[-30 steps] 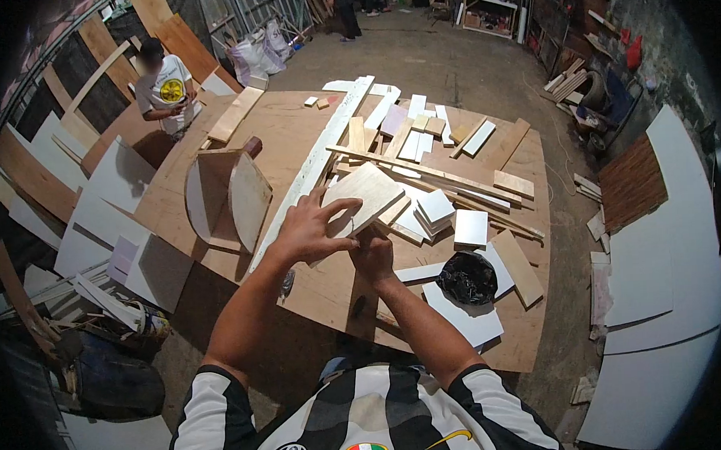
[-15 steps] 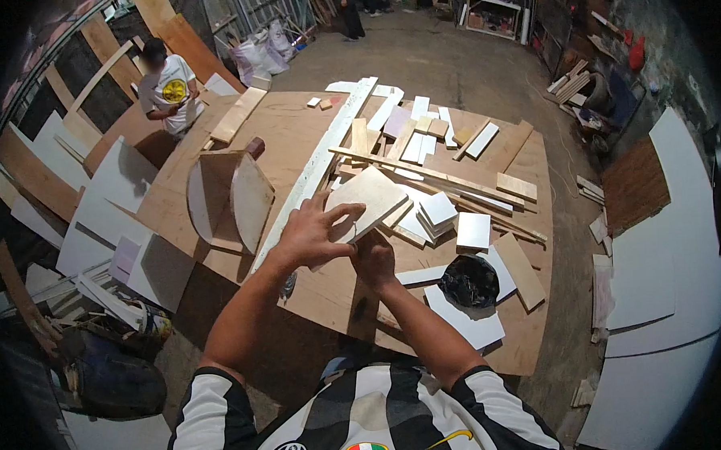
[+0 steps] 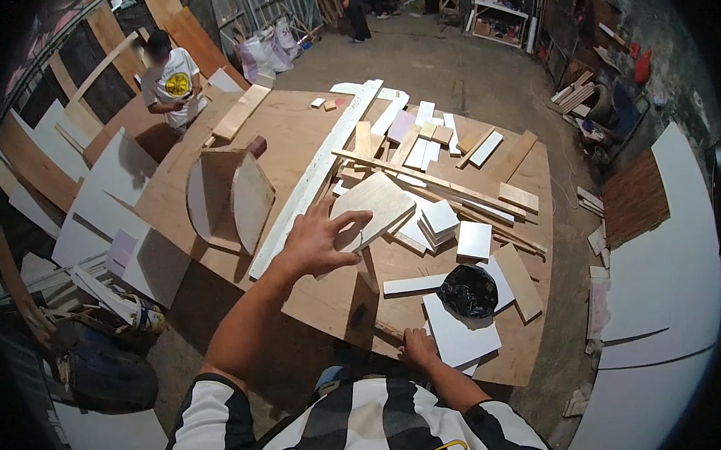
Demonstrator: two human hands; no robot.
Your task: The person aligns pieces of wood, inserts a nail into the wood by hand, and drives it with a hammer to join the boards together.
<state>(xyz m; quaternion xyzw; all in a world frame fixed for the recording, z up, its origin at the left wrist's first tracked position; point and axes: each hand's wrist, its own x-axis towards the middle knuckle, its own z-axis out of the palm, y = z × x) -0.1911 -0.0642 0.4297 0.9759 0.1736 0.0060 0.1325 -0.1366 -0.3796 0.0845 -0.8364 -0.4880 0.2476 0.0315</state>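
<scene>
Right hand [image 3: 420, 349]: at the tabletop's [image 3: 322, 301] near edge, finger closure cannot be determined. Left hand [image 3: 313, 241]: grips the wooden board [image 3: 380, 204] at its left end, thumb and forefinger spread. Beyond: 1 long white plank [image 3: 320, 174], gap beside it.

black plastic bundle [image 3: 469, 290] on white rectangular board [image 3: 460, 333], right side of brown wooden desk [image 3: 296, 127], square white blocks [image 3: 439, 216] behind, long white plank [image 3: 320, 174] farther left, curved wooden frame [image 3: 252, 204] left of that
</scene>
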